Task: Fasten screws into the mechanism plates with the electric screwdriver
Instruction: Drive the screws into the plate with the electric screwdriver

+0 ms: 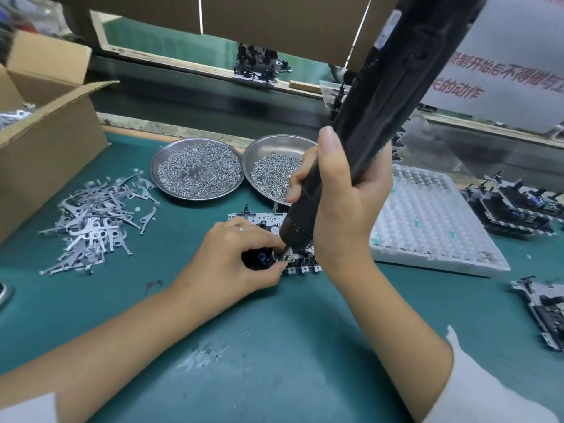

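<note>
Black electric screwdriver (363, 141) sits clamped in the right hand (338, 203), fingers wrapped around its barrel. Left hand (235, 257) fingers curl together, pinching the mechanism plate (300, 264) against the green surface (274, 346).

Bare forearms, white sleeves (476, 389) pushed up, thin ring (240, 228) on the left hand (235, 257)

Black electric screwdriver (375, 117); teal mat (274, 346) (scuffed white); silver screws (198, 172); brown cardboard box (45, 141)

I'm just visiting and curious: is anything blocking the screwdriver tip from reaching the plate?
Nothing visible. The electric screwdriver tip already sits on the mechanism plate, right beside the left hand fingers steadying it.
</note>
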`<state>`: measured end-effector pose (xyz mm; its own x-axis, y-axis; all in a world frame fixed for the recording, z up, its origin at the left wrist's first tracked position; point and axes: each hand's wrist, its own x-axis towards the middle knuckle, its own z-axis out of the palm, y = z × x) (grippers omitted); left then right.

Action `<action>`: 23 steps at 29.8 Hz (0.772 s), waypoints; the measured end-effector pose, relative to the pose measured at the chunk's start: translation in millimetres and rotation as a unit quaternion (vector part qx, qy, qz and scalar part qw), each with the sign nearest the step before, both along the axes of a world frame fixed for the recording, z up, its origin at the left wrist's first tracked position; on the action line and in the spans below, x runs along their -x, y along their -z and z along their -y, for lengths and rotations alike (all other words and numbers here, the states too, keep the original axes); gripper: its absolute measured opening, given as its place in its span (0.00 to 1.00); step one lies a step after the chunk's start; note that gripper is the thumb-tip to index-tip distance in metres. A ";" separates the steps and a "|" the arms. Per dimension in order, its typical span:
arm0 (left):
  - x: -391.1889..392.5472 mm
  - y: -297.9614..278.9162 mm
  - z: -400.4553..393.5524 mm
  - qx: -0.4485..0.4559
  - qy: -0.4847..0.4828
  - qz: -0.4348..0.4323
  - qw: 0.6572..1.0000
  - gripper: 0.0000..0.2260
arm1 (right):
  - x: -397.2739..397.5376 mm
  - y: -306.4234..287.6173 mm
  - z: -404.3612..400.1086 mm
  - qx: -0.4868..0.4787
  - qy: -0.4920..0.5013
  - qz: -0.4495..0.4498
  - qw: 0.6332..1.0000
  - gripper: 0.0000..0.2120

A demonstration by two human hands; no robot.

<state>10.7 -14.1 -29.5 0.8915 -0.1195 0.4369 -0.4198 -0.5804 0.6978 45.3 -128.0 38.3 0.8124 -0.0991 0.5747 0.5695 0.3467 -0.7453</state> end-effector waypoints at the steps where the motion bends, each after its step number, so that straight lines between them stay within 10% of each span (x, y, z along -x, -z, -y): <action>1: 0.5 0.0 -0.1 0.002 0.000 -0.002 1.000 0.09 | 0.2 0.4 -0.3 0.000 0.001 0.001 1.000 0.10; 23: 2.3 -3.0 0.9 0.003 -0.008 -0.027 1.000 0.08 | 0.4 3.5 -0.7 0.021 0.017 0.015 1.000 0.11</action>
